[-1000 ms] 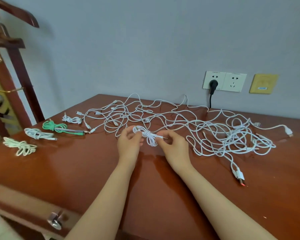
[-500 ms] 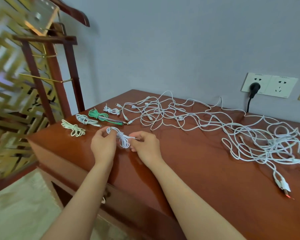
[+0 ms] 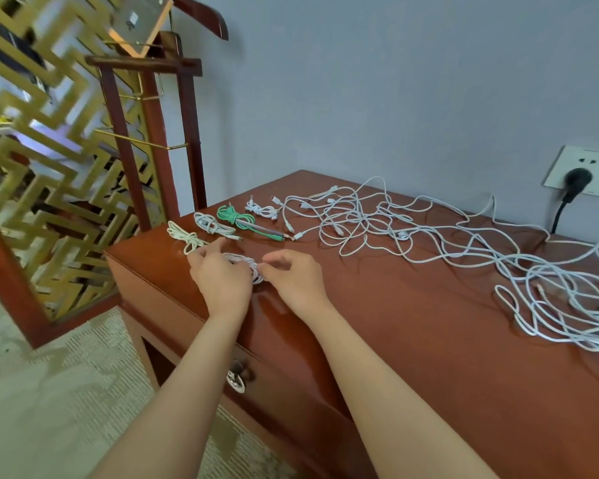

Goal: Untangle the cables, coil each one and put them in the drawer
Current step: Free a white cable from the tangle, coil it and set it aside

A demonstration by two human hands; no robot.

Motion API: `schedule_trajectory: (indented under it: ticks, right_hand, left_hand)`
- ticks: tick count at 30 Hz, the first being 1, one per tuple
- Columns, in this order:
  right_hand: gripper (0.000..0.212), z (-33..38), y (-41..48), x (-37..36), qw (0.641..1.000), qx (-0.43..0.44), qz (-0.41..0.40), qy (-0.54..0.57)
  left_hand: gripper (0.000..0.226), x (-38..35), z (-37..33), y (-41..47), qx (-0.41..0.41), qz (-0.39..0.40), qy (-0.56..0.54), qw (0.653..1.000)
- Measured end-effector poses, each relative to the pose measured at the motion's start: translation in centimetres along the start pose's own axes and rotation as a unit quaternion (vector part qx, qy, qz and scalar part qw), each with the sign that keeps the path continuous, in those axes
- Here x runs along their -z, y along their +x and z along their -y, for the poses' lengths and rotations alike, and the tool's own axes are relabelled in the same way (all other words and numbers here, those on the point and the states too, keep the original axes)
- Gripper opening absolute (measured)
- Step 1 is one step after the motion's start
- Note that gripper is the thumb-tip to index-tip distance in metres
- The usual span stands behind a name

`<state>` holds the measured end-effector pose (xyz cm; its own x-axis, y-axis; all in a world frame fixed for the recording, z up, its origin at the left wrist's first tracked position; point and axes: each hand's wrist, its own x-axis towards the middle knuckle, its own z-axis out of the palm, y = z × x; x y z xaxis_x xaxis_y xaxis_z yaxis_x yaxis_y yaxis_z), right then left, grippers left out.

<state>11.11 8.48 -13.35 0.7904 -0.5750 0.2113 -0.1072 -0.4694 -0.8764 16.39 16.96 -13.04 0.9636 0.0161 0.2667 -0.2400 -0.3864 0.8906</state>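
A small coiled white cable (image 3: 248, 266) lies on the red-brown desk (image 3: 395, 326) near its left front corner, between my hands. My left hand (image 3: 222, 280) rests over the coil's left part with its fingers stretched forward. My right hand (image 3: 296, 281) pinches the coil's right end with curled fingers. Just beyond lie a cream coil (image 3: 187, 238), a white coil (image 3: 210, 224), a green coil (image 3: 234, 217) and a small white coil (image 3: 261, 210) in a row. A large tangle of white cables (image 3: 395, 229) spreads across the back and right. The drawer's metal handle (image 3: 236, 378) shows below my left forearm; the drawer is closed.
A black plug (image 3: 576, 179) sits in the wall outlet (image 3: 588, 160) at the back right. A dark wooden rack (image 3: 153, 150) and a gold lattice screen (image 3: 49, 150) stand left of the desk. Pale carpet (image 3: 49, 392) lies below.
Both hands carried the coiled white cable left to the desk's left front corner, beside the row of coils. My view swung left. My left fingers have straightened out over the coil.
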Motion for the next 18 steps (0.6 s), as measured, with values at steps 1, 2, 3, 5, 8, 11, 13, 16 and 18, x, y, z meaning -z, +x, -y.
schedule_trajectory:
  ticks: [1,2,3,5,8,11,13,16,18]
  right_hand:
    - [0.019,0.0,0.0,0.2,1.0,0.003,-0.005,0.018]
    - [0.019,0.0,0.1,0.6,0.999,0.007,-0.019,0.031]
    - [0.02,-0.1,0.3,1.1,0.999,0.01,-0.042,0.031]
    - [0.025,-0.8,0.9,2.5,0.996,0.001,-0.094,-0.005]
    - [0.031,-2.3,2.1,4.9,0.988,-0.032,-0.129,-0.079]
    - [0.04,-3.9,2.8,7.1,0.972,-0.008,-0.091,-0.217]
    - [0.039,-4.7,2.9,8.5,0.942,-0.001,-0.07,-0.327]
    - [0.031,-5.3,2.5,10.3,0.925,-0.026,-0.083,-0.37]
    - [0.029,-5.5,2.0,11.3,0.918,-0.028,-0.088,-0.386]
  left_hand:
    - [0.048,0.0,0.0,0.0,-0.025,-0.008,0.004,1.0]
    - [0.048,-0.1,-0.1,-0.1,-0.06,-0.016,0.01,0.998]
    - [0.048,-0.2,-0.3,-0.2,-0.099,-0.019,0.018,0.995]
    - [0.046,-0.7,-0.8,-0.5,-0.172,-0.011,0.041,0.984]
    - [0.044,-2.0,-2.7,-0.9,-0.244,0.022,0.047,0.968]
    - [0.045,-4.4,-4.8,-1.3,-0.301,0.088,0.038,0.949]
    - [0.047,-6.3,-5.3,-1.9,-0.289,0.151,0.051,0.944]
    - [0.047,-9.0,-5.0,-3.7,-0.248,0.23,0.103,0.936]
    - [0.045,-10.0,-4.9,-4.7,-0.253,0.252,0.137,0.924]
